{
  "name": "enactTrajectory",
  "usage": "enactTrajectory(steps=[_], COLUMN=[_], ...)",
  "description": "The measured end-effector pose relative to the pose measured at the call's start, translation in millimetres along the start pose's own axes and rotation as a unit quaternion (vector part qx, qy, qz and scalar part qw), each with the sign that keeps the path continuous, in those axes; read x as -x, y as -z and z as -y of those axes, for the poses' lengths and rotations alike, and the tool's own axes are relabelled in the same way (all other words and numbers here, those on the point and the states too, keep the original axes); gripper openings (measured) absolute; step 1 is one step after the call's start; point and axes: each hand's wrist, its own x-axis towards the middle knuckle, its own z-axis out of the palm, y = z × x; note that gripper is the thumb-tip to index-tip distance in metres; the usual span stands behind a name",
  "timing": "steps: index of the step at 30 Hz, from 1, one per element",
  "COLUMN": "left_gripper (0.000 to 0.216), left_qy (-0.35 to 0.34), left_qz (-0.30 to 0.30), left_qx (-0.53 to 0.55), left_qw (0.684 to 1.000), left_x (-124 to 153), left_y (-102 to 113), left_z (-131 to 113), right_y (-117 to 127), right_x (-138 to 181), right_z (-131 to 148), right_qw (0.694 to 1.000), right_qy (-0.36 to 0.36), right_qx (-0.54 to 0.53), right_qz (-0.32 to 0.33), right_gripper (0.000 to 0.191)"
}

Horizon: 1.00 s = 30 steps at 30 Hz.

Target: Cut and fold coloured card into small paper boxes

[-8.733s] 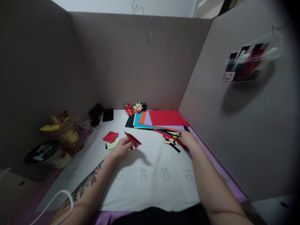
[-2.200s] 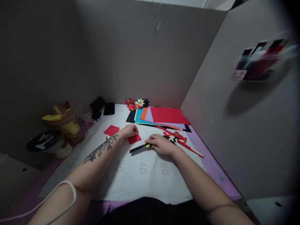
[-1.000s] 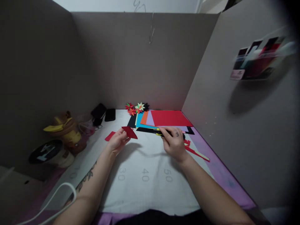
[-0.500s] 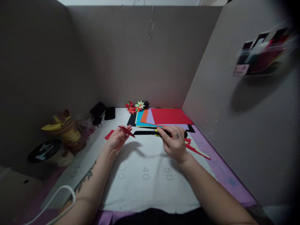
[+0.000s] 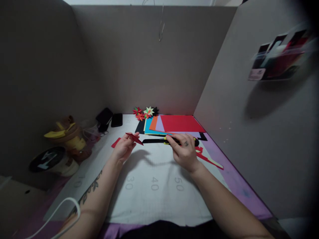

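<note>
My left hand [image 5: 125,147] pinches a small folded piece of red paper [image 5: 135,138], raised above the white mat [image 5: 154,202]. In my right hand [image 5: 185,151] is a black and yellow utility knife [image 5: 165,140], its long dark blade [image 5: 152,141] pointing left. The blade tip is close to the paper's right corner; whether they touch I cannot tell. Another red paper piece [image 5: 115,143] lies on the mat just behind my left hand. Red and pale paper strips [image 5: 210,160] lie to the right of my right hand.
Coloured sheets, a red one [image 5: 183,123] on top, lie at the back beside folded paper stars [image 5: 149,111]. Left stand a brown and yellow pot [image 5: 77,142], a dark-lidded container [image 5: 50,159] and a black phone-like object [image 5: 117,120]. Grey walls enclose three sides.
Both hands stay nearly in place, still holding the red paper and the knife. The right hand and knife have shifted very slightly left.
</note>
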Motion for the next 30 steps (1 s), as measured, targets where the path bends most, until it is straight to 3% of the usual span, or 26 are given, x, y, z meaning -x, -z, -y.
enactTrajectory(steps=[4, 14, 17, 25, 30], left_gripper=[0.025, 0.011, 0.014, 0.034, 0.033], left_qy=[-0.019, -0.036, -0.037, -0.079, -0.094], left_qz=[-0.03, -0.084, -0.06, -0.005, 0.001], left_qx=[-0.024, -0.147, -0.083, 0.131, 0.167], left_qw=[0.999, 0.985, 0.994, 0.988, 0.981], left_x=[-1, -11, -10, -9, -11], left_y=[-2, 5, 5, 6, 5], left_z=[-1, 12, 11, 7, 9], right_y=[1, -7, -5, 1, -4], right_x=[-1, -1, -1, -3, -3], right_z=[-1, -4, -1, 9, 5], right_qw=[1.0, 0.989, 0.993, 0.994, 0.996], right_qy=[0.006, -0.017, -0.01, 0.038, 0.041], right_qx=[0.025, 0.074, 0.07, 0.049, 0.019], right_qz=[0.006, 0.125, 0.095, -0.087, -0.073], right_gripper=[0.059, 0.051, 0.049, 0.047, 0.044])
